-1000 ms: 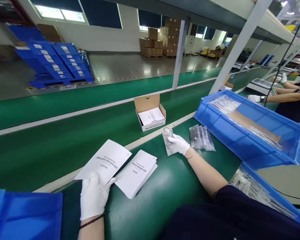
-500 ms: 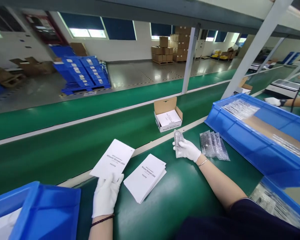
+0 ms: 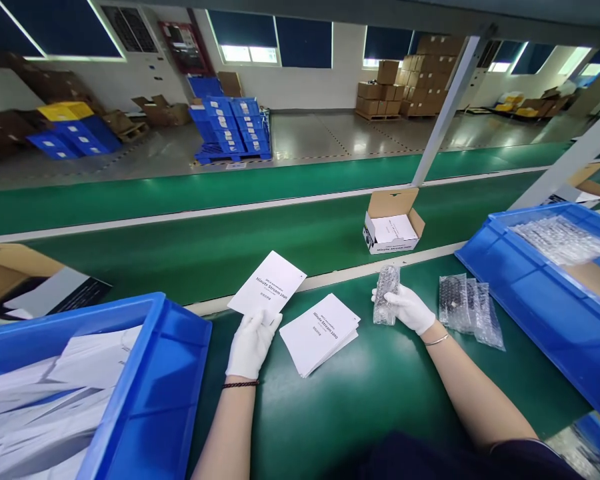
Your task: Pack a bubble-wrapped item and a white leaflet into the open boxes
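Across a green table (image 3: pixel 350 413), an outstretched left hand (image 3: pixel 251 347) grips a booklet (image 3: pixel 270 283); the right hand (image 3: pixel 411 309), angled inward, clutches a bubble-wrapped packet (image 3: pixel 385 301).

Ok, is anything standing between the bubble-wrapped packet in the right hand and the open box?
Nothing visible blocks it. Only the pale strip runs between the packet in the right hand and the open box. The box's lid stands raised at the far side; white paper lies inside.

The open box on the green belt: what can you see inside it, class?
Inside the open box lies a white printed leaflet, print upward. Anything beneath it is covered and cannot be seen.
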